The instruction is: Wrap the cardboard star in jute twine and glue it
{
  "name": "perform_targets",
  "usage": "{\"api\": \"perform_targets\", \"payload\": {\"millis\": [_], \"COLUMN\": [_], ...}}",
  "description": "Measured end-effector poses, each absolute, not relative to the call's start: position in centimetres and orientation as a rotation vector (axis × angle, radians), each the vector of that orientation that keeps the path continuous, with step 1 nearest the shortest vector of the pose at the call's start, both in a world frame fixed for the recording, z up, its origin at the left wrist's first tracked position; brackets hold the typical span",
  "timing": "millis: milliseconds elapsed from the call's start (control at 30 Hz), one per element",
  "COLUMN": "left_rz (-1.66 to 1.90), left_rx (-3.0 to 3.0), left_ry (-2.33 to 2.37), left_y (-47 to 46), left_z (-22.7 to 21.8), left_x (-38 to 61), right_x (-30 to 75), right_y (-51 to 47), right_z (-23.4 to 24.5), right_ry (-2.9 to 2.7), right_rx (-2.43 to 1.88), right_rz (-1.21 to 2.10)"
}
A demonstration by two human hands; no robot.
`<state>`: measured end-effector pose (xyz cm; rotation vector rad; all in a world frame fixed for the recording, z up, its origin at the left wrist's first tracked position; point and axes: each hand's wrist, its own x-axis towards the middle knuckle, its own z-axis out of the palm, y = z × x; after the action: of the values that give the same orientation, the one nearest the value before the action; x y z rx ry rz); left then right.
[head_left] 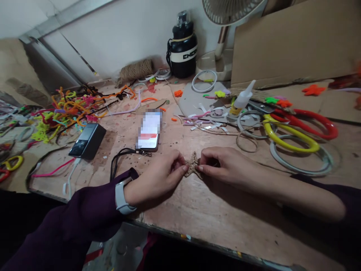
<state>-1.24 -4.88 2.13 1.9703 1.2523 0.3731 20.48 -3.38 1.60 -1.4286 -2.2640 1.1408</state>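
A small star shape wrapped in brown twine (193, 164) lies on the wooden table (214, 210), held between both hands. My left hand (158, 177) pinches its left side with thumb and fingers closed; a pale watch sits on that wrist. My right hand (225, 165) pinches its right side, fingers pressed together on it. Both sleeves are dark purple.
A phone (149, 130) lies just beyond the hands, a black box (88, 140) to its left. Piled pipe cleaners (70, 109) fill the left. Glue bottle (241, 99), yellow scissors (287, 133), red scissors (310, 122) and rings lie right. Twine roll (137, 69), black bottle (183, 47), fan, cardboard behind.
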Motion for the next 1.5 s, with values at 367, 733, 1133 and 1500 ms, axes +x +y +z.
{"api": "perform_targets", "payload": {"millis": [367, 733, 1133, 1500], "left_rz": [0.153, 0.149, 0.133, 0.068], "left_rx": [1.371, 1.307, 1.307, 1.273], "left_ry": [1.114, 1.118, 1.125, 1.048], "left_y": [-2.4, -2.1, -2.1, -1.2], "left_z": [2.0, 1.9, 2.7, 1.9], "left_x": [-0.7, -0.7, -0.2, -1.0], "right_x": [20.7, 20.7, 20.7, 20.6], "right_y": [-3.4, -3.4, -3.3, -3.4], "right_z": [0.8, 0.7, 1.0, 0.9], "right_ry": [-2.247, -2.259, -2.272, -2.282], "right_rx": [-1.378, -1.376, -1.403, -1.439], "right_rz": [1.128, 1.111, 1.113, 1.123]}}
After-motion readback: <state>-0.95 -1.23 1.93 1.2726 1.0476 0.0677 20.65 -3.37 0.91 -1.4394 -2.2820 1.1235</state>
